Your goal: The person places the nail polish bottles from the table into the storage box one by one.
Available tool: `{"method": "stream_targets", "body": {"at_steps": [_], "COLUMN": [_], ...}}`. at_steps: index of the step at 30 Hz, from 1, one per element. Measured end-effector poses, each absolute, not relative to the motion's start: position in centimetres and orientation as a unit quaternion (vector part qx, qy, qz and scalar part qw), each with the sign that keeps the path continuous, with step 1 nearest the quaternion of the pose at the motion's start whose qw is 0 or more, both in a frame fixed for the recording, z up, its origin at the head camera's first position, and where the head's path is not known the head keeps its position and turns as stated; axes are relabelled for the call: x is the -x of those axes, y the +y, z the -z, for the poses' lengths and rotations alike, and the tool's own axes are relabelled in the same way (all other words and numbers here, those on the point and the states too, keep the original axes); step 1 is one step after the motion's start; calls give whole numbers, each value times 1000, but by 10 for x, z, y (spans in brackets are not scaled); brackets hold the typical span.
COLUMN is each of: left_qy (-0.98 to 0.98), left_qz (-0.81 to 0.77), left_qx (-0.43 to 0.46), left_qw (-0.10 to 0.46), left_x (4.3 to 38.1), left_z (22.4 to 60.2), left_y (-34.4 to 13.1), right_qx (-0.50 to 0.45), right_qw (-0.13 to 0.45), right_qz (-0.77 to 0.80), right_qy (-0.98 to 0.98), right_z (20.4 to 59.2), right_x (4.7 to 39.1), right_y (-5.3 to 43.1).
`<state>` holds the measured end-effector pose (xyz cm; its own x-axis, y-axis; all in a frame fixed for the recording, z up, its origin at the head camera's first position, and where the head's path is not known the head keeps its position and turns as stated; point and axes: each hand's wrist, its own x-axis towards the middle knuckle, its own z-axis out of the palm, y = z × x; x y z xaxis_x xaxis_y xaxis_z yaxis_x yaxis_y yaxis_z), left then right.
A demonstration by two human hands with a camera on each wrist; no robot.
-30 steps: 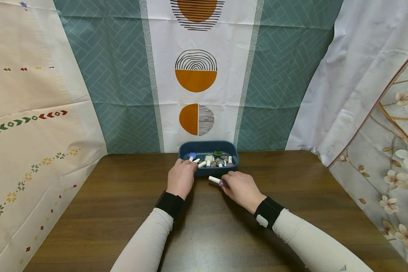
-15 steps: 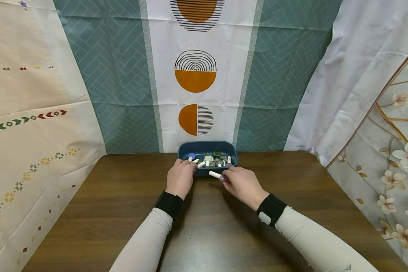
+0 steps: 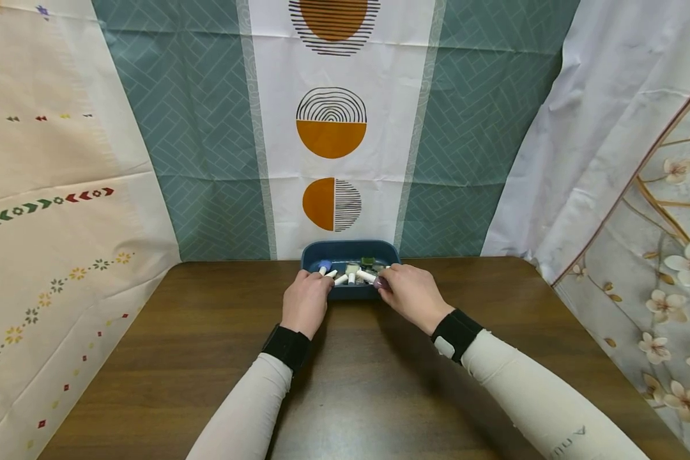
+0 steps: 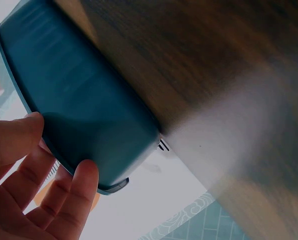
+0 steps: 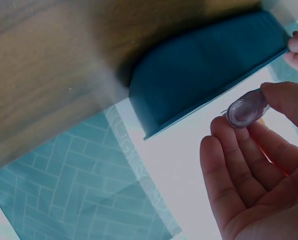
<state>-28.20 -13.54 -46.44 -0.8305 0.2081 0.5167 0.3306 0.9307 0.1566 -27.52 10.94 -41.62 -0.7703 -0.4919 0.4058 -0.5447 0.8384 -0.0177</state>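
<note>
A dark teal plastic bin [image 3: 351, 293] stands at the far edge of the table, with several small white-capped bottles [image 3: 352, 277] inside. My left hand [image 3: 306, 302] holds the bin at its front left rim; in the left wrist view the thumb [image 4: 26, 131] lies at the edge of the wall. My right hand [image 3: 412, 295] pinches a nail polish bottle [image 5: 246, 111] with a purplish glass body, seen base-on in the right wrist view. Its white cap [image 3: 366, 276] points left over the bin's front part. The hand hides the bin's right end.
A brown wooden table [image 3: 345, 383] spreads in front of the bin. Behind it hangs a teal and white curtain [image 3: 333, 217] with orange circles. Patterned cloths [image 3: 63, 268] hang at the left and right sides.
My right hand has moved the nail polish bottle up and forward, from in front of the bin to over its front rim. The left hand has stayed at the rim.
</note>
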Motion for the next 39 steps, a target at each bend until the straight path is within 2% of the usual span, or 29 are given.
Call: {"method": "stream_targets", "body": {"at_steps": [19,39], "left_qy": [-945,-945], "left_qz": [124,115], "left_qx": [148,152], "left_qw": [262,266], "left_x": [282,282], "left_z": [468,466], "left_y": [-137,-135], "right_qx": [-236,-190], "right_qw": [186,168], "right_qz": [-43,-13], "right_qy": [-953,-967], "right_z": [420,428], "right_x": [319,338], "right_y": [99,94]}}
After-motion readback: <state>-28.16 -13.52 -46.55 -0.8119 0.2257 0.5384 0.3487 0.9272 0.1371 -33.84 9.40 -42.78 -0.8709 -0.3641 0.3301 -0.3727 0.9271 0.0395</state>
